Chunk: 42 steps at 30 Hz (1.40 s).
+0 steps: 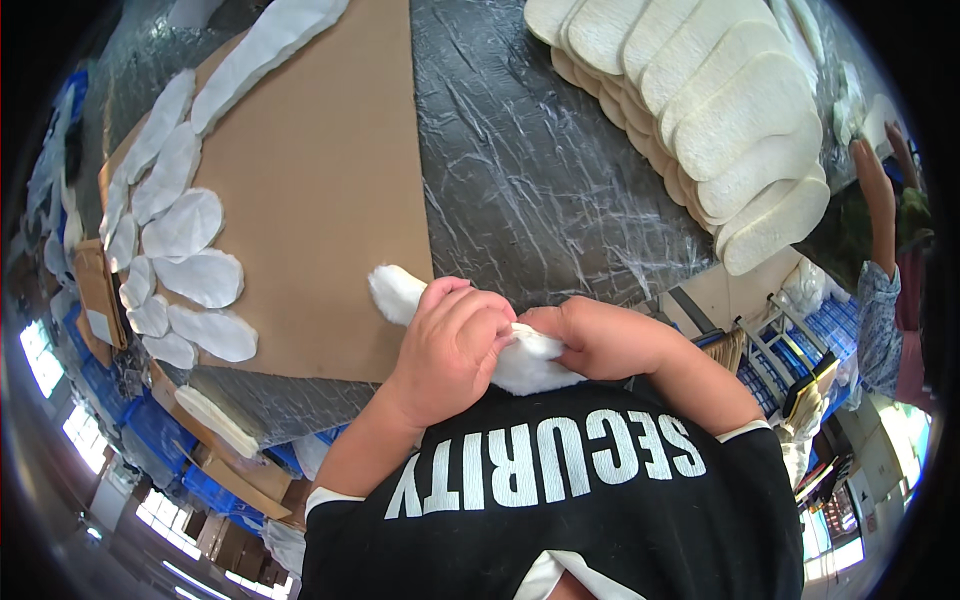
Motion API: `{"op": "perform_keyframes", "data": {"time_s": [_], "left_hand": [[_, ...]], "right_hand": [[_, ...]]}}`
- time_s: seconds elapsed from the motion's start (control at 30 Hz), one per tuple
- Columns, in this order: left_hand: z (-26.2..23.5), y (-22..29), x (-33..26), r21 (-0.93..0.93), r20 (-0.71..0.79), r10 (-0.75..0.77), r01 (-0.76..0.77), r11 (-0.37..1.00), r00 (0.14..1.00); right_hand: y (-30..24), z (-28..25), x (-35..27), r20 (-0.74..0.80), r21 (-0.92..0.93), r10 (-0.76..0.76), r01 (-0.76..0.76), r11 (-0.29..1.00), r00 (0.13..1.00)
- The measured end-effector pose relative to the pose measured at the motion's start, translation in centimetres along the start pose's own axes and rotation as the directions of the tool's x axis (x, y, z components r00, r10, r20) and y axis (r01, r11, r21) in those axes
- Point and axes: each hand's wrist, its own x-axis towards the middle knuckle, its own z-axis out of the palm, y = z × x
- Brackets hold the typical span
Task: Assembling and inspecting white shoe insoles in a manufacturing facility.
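Observation:
A white, fluffy insole (535, 365) is held close to my chest in both hands, over the table's near edge. My left hand (450, 335) is closed around its middle, with one end sticking out to the left above the cardboard. My right hand (590, 335) pinches its edge on the other side, thumb and fingertips meeting near the left fingers. A cream seam or edge shows between the two hands; the fingers cover the rest of the middle.
A brown cardboard sheet (310, 190) lies on the plastic-covered table (520, 170). White insoles (185, 225) are laid along its left side. Overlapping cream insoles (745, 120) are piled at the far right. Another person's arm (878, 210) shows at the right edge.

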Motion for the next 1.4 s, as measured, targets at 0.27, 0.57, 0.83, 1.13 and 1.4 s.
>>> {"op": "perform_keyframes", "data": {"time_s": [0.27,0.57,0.83,1.13,1.4], "left_hand": [[1.0,-0.6,-0.8,0.014,-0.112,0.050,-0.049,0.999,0.992],[-2.1,-1.0,-0.6,0.146,-0.020,-0.032,0.035,0.989,0.999],[-1.2,-1.6,-0.7,0.091,-0.046,0.006,-0.001,0.996,0.999],[-0.9,-0.9,-0.4,0.104,-0.048,0.074,-0.069,0.992,0.996],[-0.3,-0.4,0.1,0.154,-0.034,0.089,-0.082,0.985,0.995]], "right_hand": [[-0.6,1.0,0.0,-0.280,-0.369,-0.003,-0.104,0.924,0.960],[-0.2,0.6,-0.7,-0.293,-0.524,-0.123,-0.052,0.850,0.948],[-1.3,0.8,-0.4,-0.372,-0.506,-0.224,0.005,0.862,0.901],[0.1,1.2,-0.4,-0.374,-0.590,-0.192,-0.073,0.804,0.907],[0.3,1.2,-0.5,-0.380,-0.582,-0.188,-0.076,0.809,0.906]]}}
